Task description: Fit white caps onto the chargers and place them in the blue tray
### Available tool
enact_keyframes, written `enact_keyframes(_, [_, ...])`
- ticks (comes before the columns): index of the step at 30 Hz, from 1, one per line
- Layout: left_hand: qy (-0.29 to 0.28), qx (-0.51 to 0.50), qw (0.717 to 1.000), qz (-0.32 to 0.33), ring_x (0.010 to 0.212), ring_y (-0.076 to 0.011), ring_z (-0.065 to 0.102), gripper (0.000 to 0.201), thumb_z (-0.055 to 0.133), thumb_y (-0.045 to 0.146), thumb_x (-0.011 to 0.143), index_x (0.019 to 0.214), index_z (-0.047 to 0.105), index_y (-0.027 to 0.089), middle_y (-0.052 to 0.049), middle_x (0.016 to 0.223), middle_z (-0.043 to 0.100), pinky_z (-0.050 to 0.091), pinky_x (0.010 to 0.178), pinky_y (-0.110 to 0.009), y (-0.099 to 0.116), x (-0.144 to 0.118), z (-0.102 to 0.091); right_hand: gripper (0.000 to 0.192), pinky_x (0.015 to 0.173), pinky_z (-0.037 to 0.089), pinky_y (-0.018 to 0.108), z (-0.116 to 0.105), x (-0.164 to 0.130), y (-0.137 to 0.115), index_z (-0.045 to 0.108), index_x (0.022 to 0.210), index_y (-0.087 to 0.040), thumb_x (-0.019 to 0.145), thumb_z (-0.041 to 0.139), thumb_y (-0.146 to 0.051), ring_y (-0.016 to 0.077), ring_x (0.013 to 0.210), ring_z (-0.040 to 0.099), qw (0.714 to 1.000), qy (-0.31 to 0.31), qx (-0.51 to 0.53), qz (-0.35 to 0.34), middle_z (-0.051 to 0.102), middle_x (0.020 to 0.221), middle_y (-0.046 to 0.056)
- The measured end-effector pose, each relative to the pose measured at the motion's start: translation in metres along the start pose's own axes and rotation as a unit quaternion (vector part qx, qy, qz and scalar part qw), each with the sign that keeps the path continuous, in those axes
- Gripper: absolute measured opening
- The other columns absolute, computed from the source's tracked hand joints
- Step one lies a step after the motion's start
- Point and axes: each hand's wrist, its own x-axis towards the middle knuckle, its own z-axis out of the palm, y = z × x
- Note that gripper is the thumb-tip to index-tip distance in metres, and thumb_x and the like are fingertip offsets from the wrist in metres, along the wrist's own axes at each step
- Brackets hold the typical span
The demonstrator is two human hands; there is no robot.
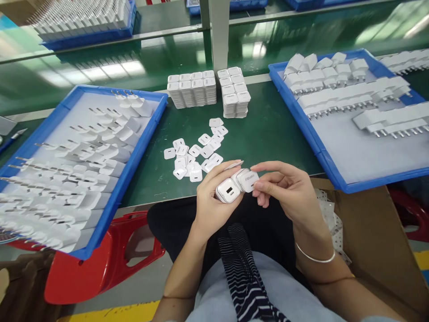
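Observation:
My left hand (212, 197) is closed around two white phone chargers, side by side. One charger (228, 191) faces me with its dark USB port and a smaller slot showing. At the end of the other lies a white cover plate (248, 180) with grey lettering, pinched at its right edge by the thumb and fingers of my right hand (288, 190). Whether this plate is fully seated I cannot tell. Another thin white plate (233, 165) sticks up by my left fingertips. Loose white cover plates (195, 171) are scattered on the green table just beyond my hands.
Stacked cover plates (192, 89) and a second stack (234, 94) stand farther back. A blue tray (136, 165) of chargers is on the left, another blue tray (323, 154) on the right. A red stool (83, 268) and a cardboard box (372, 237) flank my lap.

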Motion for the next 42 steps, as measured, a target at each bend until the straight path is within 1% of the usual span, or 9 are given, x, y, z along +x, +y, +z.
enact_keyframes(5, [-0.008, 0.034, 0.999, 0.024, 0.117, -0.021, 0.071, 0.045, 0.077, 0.002, 0.079, 0.119, 0.073, 0.021, -0.008, 0.13, 0.072, 0.059, 0.104, -0.035, 0.0017, -0.0005, -0.0022, 0.021, 0.048, 0.058, 0.013, -0.0003, -0.0002, 0.0, 0.081, 0.103, -0.027, 0.085, 0.082, -0.018, 0.0073, 0.049, 0.067, 1.0, -0.009, -0.002, 0.012, 0.076, 0.067, -0.003])
enact_keyframes(11, [-0.016, 0.057, 0.997, 0.046, 0.118, -0.0186, 0.07, 0.043, 0.076, 0.001, 0.08, 0.119, 0.072, 0.018, -0.009, 0.13, 0.072, 0.057, 0.106, -0.03, 0.0045, -0.0008, -0.0045, 0.022, 0.047, 0.056, 0.013, 0.0004, -0.0002, -0.0033, 0.081, 0.101, -0.026, 0.081, 0.085, -0.017, 0.0071, 0.048, 0.065, 1.0, -0.006, -0.009, 0.021, 0.074, 0.064, -0.003])
enact_keyframes(16, [-0.021, 0.066, 0.996, 0.054, 0.118, -0.0198, 0.07, 0.042, 0.075, 0.004, 0.081, 0.12, 0.071, 0.019, -0.009, 0.129, 0.072, 0.058, 0.105, -0.033, 0.0056, -0.0016, -0.0055, 0.022, 0.045, 0.055, 0.013, -0.0004, 0.0017, -0.0052, 0.081, 0.099, -0.024, 0.079, 0.086, -0.017, 0.0072, 0.046, 0.064, 0.999, -0.02, -0.005, 0.034, 0.074, 0.063, -0.002])
enact_keyframes(22, [-0.019, 0.077, 0.995, 0.063, 0.117, -0.0208, 0.071, 0.042, 0.075, 0.006, 0.083, 0.122, 0.07, 0.02, -0.008, 0.13, 0.072, 0.06, 0.103, -0.035, 0.005, -0.0037, -0.0049, 0.023, 0.043, 0.054, 0.015, 0.0004, 0.0009, -0.0076, 0.079, 0.097, -0.019, 0.076, 0.088, -0.019, 0.008, 0.044, 0.063, 0.999, -0.011, -0.018, 0.035, 0.074, 0.062, -0.002])
enact_keyframes(25, [-0.02, 0.077, 0.994, 0.069, 0.118, -0.0209, 0.07, 0.042, 0.075, 0.006, 0.083, 0.122, 0.07, 0.02, -0.009, 0.131, 0.072, 0.06, 0.103, -0.035, 0.0046, -0.0042, -0.0057, 0.032, 0.042, 0.054, 0.016, 0.0002, 0.0003, -0.0092, 0.074, 0.102, -0.019, 0.074, 0.09, -0.021, 0.009, 0.044, 0.063, 0.998, -0.015, -0.026, 0.049, 0.073, 0.061, -0.002])
enact_keyframes(28, [-0.026, 0.084, 0.993, 0.076, 0.117, -0.0221, 0.07, 0.041, 0.074, 0.007, 0.084, 0.122, 0.07, 0.021, -0.008, 0.131, 0.072, 0.06, 0.103, -0.037, 0.0046, -0.0037, -0.0071, 0.045, 0.041, 0.054, 0.017, -0.001, 0.0008, -0.0096, 0.062, 0.107, -0.021, 0.073, 0.091, -0.024, 0.0108, 0.042, 0.063, 0.997, -0.016, -0.028, 0.065, 0.073, 0.061, -0.004])
enact_keyframes(32, [-0.039, 0.088, 0.991, 0.09, 0.116, -0.0221, 0.071, 0.039, 0.073, 0.009, 0.086, 0.123, 0.07, 0.021, -0.009, 0.13, 0.072, 0.061, 0.101, -0.037, 0.0046, -0.0028, -0.0087, 0.053, 0.039, 0.052, 0.017, -0.0037, 0.0024, -0.0079, 0.051, 0.106, -0.023, 0.073, 0.092, -0.027, 0.0116, 0.041, 0.063, 0.996, -0.029, -0.021, 0.085, 0.074, 0.061, -0.004])
enact_keyframes(38, [-0.047, 0.09, 0.989, 0.109, 0.115, -0.0221, 0.072, 0.04, 0.074, 0.009, 0.085, 0.123, 0.07, 0.021, -0.009, 0.13, 0.072, 0.061, 0.1, -0.037, 0.0036, -0.0021, -0.0103, 0.051, 0.04, 0.05, 0.015, -0.0055, 0.0053, -0.0066, 0.048, 0.1, -0.023, 0.073, 0.091, -0.03, 0.0108, 0.041, 0.063, 0.994, -0.049, -0.013, 0.099, 0.074, 0.06, -0.004])
enact_keyframes(42, [-0.043, 0.09, 0.99, 0.098, 0.115, -0.0212, 0.072, 0.042, 0.075, 0.006, 0.083, 0.122, 0.071, 0.02, -0.01, 0.13, 0.073, 0.061, 0.101, -0.035, 0.0028, -0.0017, -0.0092, 0.053, 0.038, 0.047, 0.017, -0.0006, 0.0066, -0.0067, 0.048, 0.097, -0.024, 0.07, 0.092, -0.035, 0.0109, 0.039, 0.059, 0.995, -0.02, -0.043, 0.091, 0.07, 0.057, -0.006])
